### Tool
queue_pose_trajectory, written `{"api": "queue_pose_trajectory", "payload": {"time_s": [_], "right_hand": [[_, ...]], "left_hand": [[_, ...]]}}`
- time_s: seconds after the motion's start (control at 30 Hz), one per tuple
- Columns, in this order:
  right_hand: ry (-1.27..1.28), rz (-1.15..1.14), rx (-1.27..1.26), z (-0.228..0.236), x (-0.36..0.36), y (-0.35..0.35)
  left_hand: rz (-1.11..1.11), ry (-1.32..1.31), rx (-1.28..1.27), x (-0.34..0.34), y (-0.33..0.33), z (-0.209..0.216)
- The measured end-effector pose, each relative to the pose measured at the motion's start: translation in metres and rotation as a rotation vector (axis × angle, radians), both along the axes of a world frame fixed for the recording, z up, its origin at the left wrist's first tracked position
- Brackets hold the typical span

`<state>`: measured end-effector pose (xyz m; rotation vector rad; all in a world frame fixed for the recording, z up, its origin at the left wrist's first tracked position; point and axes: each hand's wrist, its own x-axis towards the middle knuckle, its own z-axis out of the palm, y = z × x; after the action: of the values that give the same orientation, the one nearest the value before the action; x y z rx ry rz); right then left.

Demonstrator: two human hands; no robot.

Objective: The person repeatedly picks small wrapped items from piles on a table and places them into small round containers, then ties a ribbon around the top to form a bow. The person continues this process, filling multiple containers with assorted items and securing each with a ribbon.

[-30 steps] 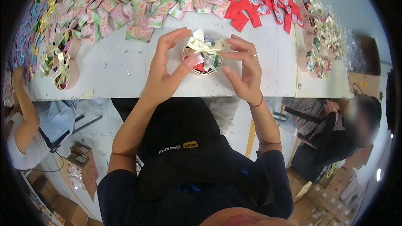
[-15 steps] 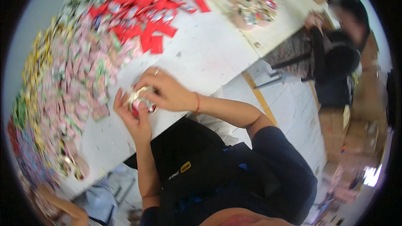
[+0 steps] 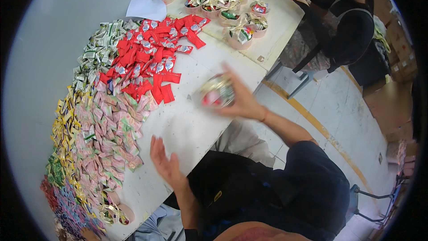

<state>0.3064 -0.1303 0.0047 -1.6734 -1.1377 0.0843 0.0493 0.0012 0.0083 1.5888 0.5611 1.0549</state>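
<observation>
"What's farthest left?"
"Pink packets point(image 3: 107, 138), heaped toward the table's point(image 3: 183, 118) far edge."
"And the left hand point(image 3: 167, 163)?"
"Fingers released and spread, just above the near edge."
"The right hand point(image 3: 245, 101)?"
"Grasping a blurred round box point(image 3: 215, 93) over the table, near that edge."

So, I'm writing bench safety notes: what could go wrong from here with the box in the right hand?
Only the right hand holds the ribboned box; the left hand is apart from it, so a slip might spill its contents. Beyond it, the filled boxes stand close together, so a bump could perhaps knock one over.
</observation>
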Motion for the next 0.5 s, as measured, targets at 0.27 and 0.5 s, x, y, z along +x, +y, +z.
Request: {"api": "queue_pose_trajectory", "payload": {"time_s": [0.27, 0.5], "right_hand": [[-0.638, -0.93, -0.137, -0.011, 0.191, -0.11], [0.132, -0.54, 0.019, -0.063, 0.335, -0.132]], "left_hand": [[0.79, 0.249, 0.36, -0.158, 0.024, 0.007], [1.141, 0.345, 0.427, -0.222, 0.036, 0.019]]}}
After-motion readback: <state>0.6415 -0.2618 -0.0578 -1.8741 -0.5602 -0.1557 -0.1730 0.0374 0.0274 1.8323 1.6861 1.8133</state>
